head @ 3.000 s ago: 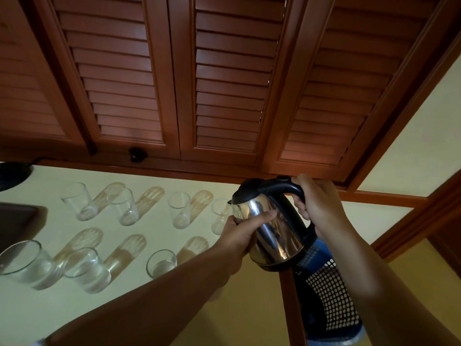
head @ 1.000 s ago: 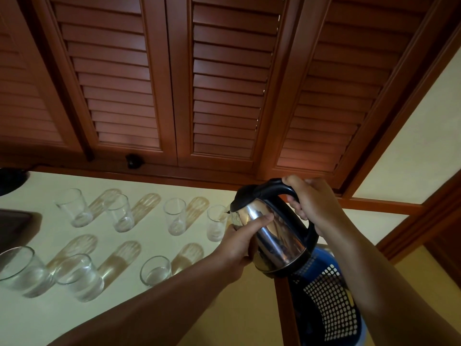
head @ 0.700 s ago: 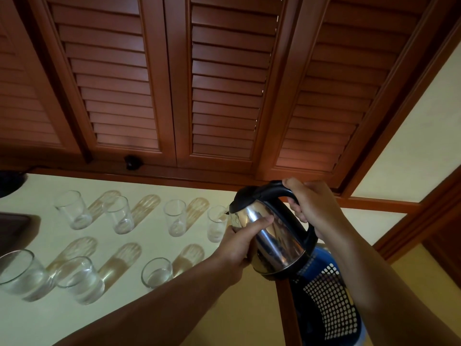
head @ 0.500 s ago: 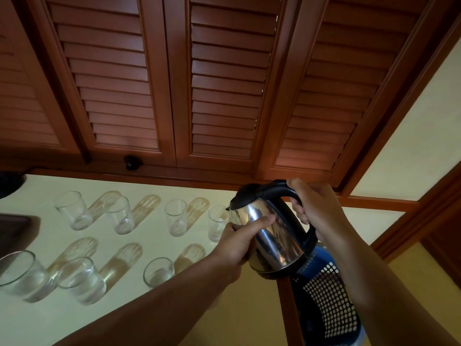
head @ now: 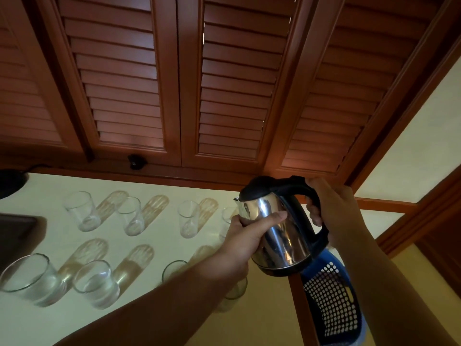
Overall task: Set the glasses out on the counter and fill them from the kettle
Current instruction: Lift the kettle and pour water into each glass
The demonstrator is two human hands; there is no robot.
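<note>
Fingers (head: 314,218) of the right hand (head: 331,208) curl round the black handle of the kettle (head: 279,228), while the left hand (head: 245,237) grips its steel body, thumb laid across the front. Held in the air above the tabletop (head: 50,320), the kettle tilts with its spout toward 9 o'clock, over the right end of the far row of glasses (head: 188,219). That row runs from 9 to 3 o'clock; a nearer row at 7 o'clock includes two glasses with water (head: 96,285). At 5 o'clock from the kettle sits a blue perforated basket (head: 331,300). Louvred wooden doors (head: 224,83) rise at 12 o'clock.
</note>
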